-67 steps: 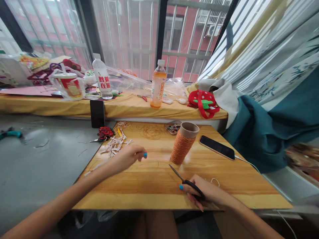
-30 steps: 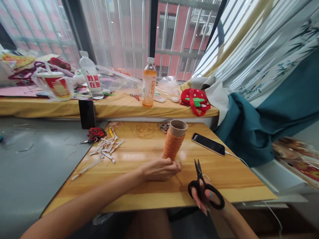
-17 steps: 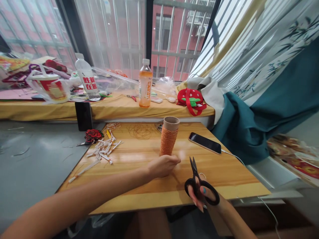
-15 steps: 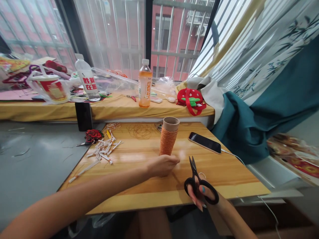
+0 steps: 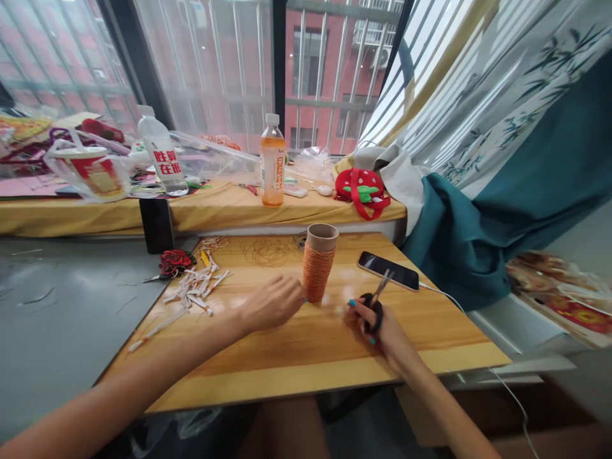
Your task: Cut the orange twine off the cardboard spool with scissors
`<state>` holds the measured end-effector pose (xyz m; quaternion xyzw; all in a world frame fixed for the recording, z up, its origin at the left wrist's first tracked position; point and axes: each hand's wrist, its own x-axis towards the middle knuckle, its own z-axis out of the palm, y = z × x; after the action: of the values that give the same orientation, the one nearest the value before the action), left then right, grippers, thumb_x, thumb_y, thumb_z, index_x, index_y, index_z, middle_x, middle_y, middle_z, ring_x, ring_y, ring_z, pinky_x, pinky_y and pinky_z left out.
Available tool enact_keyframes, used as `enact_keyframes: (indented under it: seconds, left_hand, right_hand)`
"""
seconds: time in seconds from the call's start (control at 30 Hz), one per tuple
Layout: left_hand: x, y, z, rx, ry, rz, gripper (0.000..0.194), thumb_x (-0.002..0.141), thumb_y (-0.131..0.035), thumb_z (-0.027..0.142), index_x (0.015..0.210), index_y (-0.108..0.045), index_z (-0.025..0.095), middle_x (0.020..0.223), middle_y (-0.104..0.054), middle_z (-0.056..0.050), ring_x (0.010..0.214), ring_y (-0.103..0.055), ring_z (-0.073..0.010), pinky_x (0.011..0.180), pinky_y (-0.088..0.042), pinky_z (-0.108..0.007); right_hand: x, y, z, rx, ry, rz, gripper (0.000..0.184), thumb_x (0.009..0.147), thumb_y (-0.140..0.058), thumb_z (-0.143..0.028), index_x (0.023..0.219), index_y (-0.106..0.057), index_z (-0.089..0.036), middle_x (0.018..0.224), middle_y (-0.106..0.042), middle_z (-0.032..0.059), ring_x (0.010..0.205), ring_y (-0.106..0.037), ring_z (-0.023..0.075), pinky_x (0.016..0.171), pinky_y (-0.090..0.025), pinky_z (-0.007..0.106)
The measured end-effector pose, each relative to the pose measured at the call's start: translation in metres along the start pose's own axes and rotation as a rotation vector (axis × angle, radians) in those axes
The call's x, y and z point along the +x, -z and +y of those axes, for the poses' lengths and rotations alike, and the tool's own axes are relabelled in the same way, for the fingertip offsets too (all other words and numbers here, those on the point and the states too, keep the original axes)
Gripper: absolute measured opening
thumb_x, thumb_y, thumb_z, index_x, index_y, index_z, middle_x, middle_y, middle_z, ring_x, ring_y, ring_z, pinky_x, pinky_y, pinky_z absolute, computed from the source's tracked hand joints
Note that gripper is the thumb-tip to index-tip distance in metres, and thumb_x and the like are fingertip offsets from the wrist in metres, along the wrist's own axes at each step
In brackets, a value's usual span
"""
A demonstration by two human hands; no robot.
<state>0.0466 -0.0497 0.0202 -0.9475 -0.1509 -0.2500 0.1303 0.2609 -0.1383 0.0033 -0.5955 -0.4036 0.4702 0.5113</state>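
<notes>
A cardboard tube point(image 5: 319, 271) wound with orange cord stands upright on the wooden board, its bare rim showing at the top. Just left of its base is my left hand point(image 5: 275, 303), back upward and fingers curled together. Whatever those fingers may pinch is hidden. My right hand point(image 5: 389, 331) grips black-handled scissors point(image 5: 372, 313) to the right of the tube. Their blades point up and away, toward the phone, and look blurred. My right thumb and a fingertip with blue nails show near the handles.
Paper-like scraps point(image 5: 196, 287) and a red object point(image 5: 176, 261) lie at left on the board point(image 5: 268, 376). A loose cord coil point(image 5: 270, 250) lies behind. A cabled phone point(image 5: 388, 270) rests at right. Bottles, including an orange drink point(image 5: 272, 162), and a strawberry bag point(image 5: 362, 188) stand on the ledge.
My left hand has moved left and up, from in front of the tube's base to beside it. My right hand has lifted and turned the scissors, blades now angled right. The tube stays upright.
</notes>
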Motion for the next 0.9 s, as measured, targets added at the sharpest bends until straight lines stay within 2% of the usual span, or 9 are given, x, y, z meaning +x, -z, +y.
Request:
enact_keyframes:
  seconds: [0.07,0.1,0.17,0.27,0.33,0.47,0.6,0.8,0.9]
  left_hand:
    - [-0.004,-0.006,0.0,-0.164,0.425,0.098,0.022,0.083,-0.04,0.03,0.097,-0.044,0.014,0.084,-0.053,-0.006,0.073,-0.051,-0.0159,0.064,-0.039,-0.028]
    - [-0.004,-0.009,0.0,-0.264,0.569,0.126,0.027,0.081,-0.042,0.034,0.1,-0.042,0.014,0.087,-0.052,-0.006,0.073,-0.051,-0.0152,0.063,-0.04,-0.028]
    - [0.001,-0.015,-0.001,-0.455,0.711,0.125,0.037,0.078,-0.047,0.036,0.107,-0.039,0.015,0.092,-0.052,-0.006,0.068,-0.052,-0.0131,0.061,-0.041,-0.027]
    - [0.011,-0.022,-0.002,-0.679,0.729,0.067,0.05,0.073,-0.054,0.035,0.116,-0.035,0.016,0.102,-0.053,-0.008,0.061,-0.051,-0.0109,0.058,-0.041,-0.026]
    - [0.017,-0.024,-0.002,-0.772,0.714,0.034,0.055,0.07,-0.057,0.033,0.117,-0.036,0.017,0.103,-0.054,-0.008,0.061,-0.051,-0.0114,0.057,-0.04,-0.026]
    - [0.022,-0.025,-0.002,-0.867,0.714,0.01,0.051,0.067,-0.059,0.029,0.113,-0.042,0.016,0.1,-0.057,-0.007,0.063,-0.052,-0.0131,0.056,-0.038,-0.025]
    - [0.023,-0.023,-0.005,-0.904,0.704,-0.019,0.049,0.066,-0.058,0.027,0.112,-0.044,0.016,0.096,-0.059,-0.005,0.054,-0.045,-0.0093,0.048,-0.033,-0.021]
    - [0.02,-0.023,-0.006,-0.89,0.694,-0.032,0.051,0.067,-0.057,0.026,0.114,-0.043,0.015,0.083,-0.059,-0.002,0.048,-0.036,-0.0068,0.044,-0.027,-0.02]
    - [0.018,-0.024,-0.005,-0.907,0.713,-0.024,0.052,0.066,-0.057,0.026,0.114,-0.043,0.015,0.086,-0.059,-0.003,0.048,-0.036,-0.0061,0.043,-0.026,-0.019]
  right_hand:
    - [0.015,-0.005,-0.008,-0.112,-0.049,-0.002,0.031,0.058,-0.064,-0.035,0.078,-0.058,-0.012,0.052,-0.054,-0.0017,0.038,-0.04,0.0047,0.033,-0.024,0.015]
    - [0.022,-0.008,-0.012,-0.147,-0.062,-0.043,0.029,0.059,-0.063,-0.032,0.079,-0.058,-0.011,0.052,-0.055,-0.0007,0.04,-0.042,0.0052,0.033,-0.024,0.015]
    - [0.034,-0.014,-0.017,-0.189,-0.065,-0.109,0.024,0.06,-0.06,-0.028,0.078,-0.06,-0.011,0.052,-0.056,0.0,0.04,-0.042,0.0054,0.033,-0.023,0.015]
    - [0.048,-0.021,-0.02,-0.217,-0.051,-0.171,0.016,0.061,-0.057,-0.027,0.065,-0.06,-0.011,0.048,-0.054,-0.0007,0.037,-0.039,0.004,0.032,-0.019,0.015]
    - [0.057,-0.022,-0.019,-0.223,-0.053,-0.179,0.018,0.061,-0.057,-0.029,0.055,-0.056,-0.012,0.046,-0.052,-0.0011,0.034,-0.036,0.0032,0.031,-0.018,0.016]
    - [0.072,-0.02,-0.017,-0.23,-0.061,-0.176,0.023,0.061,-0.056,-0.03,0.046,-0.048,-0.014,0.039,-0.046,-0.0026,0.03,-0.032,0.0024,0.029,-0.017,0.017]
    - [0.08,-0.022,-0.017,-0.219,-0.077,-0.22,0.022,0.059,-0.055,-0.027,0.043,-0.046,-0.014,0.038,-0.047,-0.0022,0.027,-0.029,0.0019,0.028,-0.015,0.017]
    - [0.065,-0.017,-0.018,-0.236,-0.074,-0.157,0.018,0.059,-0.055,-0.024,0.046,-0.051,-0.012,0.039,-0.047,-0.0019,0.028,-0.03,0.0021,0.028,-0.015,0.017]
    - [0.049,-0.012,-0.017,-0.243,-0.075,-0.106,0.015,0.06,-0.056,-0.026,0.053,-0.054,-0.012,0.045,-0.051,-0.0005,0.033,-0.036,0.0037,0.029,-0.018,0.016]
